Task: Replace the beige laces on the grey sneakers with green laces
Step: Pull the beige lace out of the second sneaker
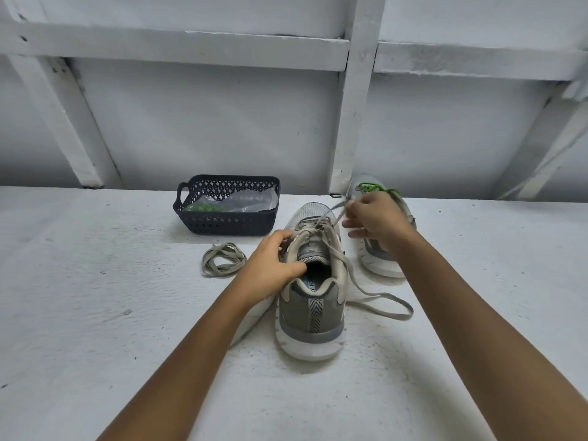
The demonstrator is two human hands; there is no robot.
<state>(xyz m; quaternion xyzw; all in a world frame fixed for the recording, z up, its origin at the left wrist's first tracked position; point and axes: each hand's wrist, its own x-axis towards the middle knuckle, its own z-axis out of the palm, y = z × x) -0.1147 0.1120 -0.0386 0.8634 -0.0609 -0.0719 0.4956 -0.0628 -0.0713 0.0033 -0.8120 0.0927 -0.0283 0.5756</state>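
The step in hand looks like unlacing the second grey sneaker (310, 310), which stands on the white counter (95, 281) with its heel toward the person. The left hand (270, 265) grips its collar, fingers curled over the edge by the tongue. The right hand (378, 219) pinches a strand of the beige lace (381, 300), drawn up from the eyelets; the slack trails beside the shoe. Just behind, the other sneaker (385, 268) already carries a green lace (377, 187). A removed beige lace (222, 259) lies coiled near a dark basket (229, 179), where a green lace in plastic (203, 207) appears to wait. Next comes pulling the strand free eyelet by eyelet while holding the shoe steady.
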